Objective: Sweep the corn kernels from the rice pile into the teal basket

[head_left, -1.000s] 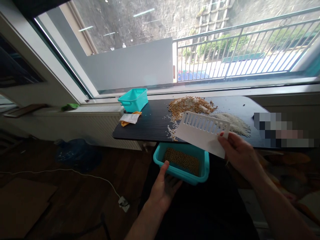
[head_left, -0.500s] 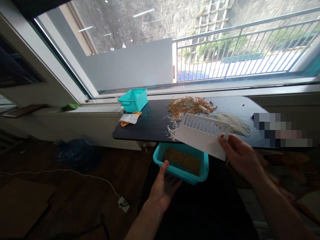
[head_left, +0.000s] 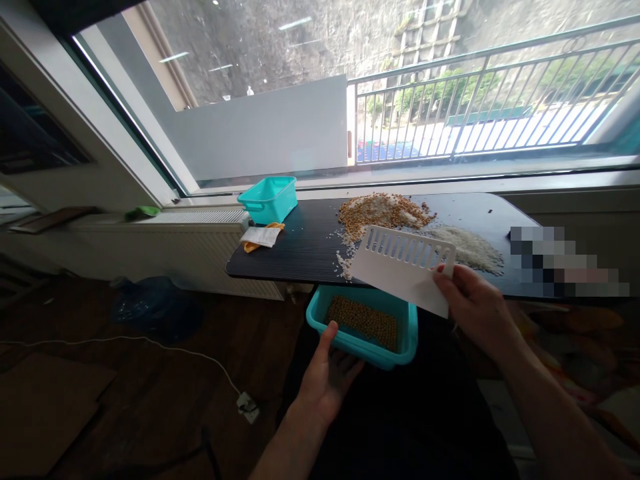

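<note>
My left hand (head_left: 327, 377) supports a teal tray (head_left: 350, 343) from below, thumb against its near wall, just under the front edge of the black table (head_left: 300, 250). The tray holds a layer of brown beans (head_left: 364, 321). My right hand (head_left: 475, 310) grips a white slotted scraper (head_left: 400, 267) by its right end, holding it tilted above the tray and the table's edge. A heap of brown beans mixed with rice (head_left: 383, 210) lies on the table behind the scraper. A pile of white rice (head_left: 467, 245) sits to its right.
A second teal tray (head_left: 269, 198) stands at the table's back left corner, beside a white packet on an orange item (head_left: 261, 237). A white radiator (head_left: 165, 243) runs along the left under the window. A blue water bottle (head_left: 153, 307) and a white cable (head_left: 150, 343) lie on the wooden floor.
The scraper and my right hand have shifted slightly up and left. The tray and my left hand stay almost where they were.
</note>
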### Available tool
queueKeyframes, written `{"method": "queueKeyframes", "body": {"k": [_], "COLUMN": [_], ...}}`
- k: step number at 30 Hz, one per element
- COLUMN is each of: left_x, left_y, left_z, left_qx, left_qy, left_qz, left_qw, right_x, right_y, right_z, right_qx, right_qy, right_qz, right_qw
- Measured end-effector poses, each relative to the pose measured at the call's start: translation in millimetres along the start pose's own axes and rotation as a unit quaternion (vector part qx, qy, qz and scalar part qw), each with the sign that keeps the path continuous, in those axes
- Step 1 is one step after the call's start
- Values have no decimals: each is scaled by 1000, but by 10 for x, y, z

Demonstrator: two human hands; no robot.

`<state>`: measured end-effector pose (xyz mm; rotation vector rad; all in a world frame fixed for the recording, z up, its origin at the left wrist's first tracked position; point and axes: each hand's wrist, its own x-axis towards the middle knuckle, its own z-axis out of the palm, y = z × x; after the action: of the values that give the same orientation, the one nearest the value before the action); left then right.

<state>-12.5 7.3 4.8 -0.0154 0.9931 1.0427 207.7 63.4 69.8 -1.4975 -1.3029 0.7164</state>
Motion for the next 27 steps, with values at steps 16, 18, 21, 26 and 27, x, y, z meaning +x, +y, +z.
{"method": "queueKeyframes", "body": {"k": [16, 18, 21, 26, 27], "left_x": [9, 2, -5, 13, 21], "left_y": [11, 12, 8, -3, -2], "left_z": [-6, -1, 1, -18, -22], "left_qx": [-5, -5, -3, -5, -7], "left_qy": [0, 2, 0, -1, 0], "left_qz": [-5, -5, -2, -5, -6], "left_qw": [1000, 1000, 1000, 1000, 1000], "right_x": [47, 36, 28, 41, 43], "right_y": [22, -17, -58, -34, -26], "right_z": [41, 29, 20, 47, 53], "right_qx": [11, -3, -19, -18, -16], "right_qy": [-17, -17, -17, -27, -29], "right_qz": [-33, -36, -40, -58, -59], "right_qw": [999, 999, 999, 998, 998]}}
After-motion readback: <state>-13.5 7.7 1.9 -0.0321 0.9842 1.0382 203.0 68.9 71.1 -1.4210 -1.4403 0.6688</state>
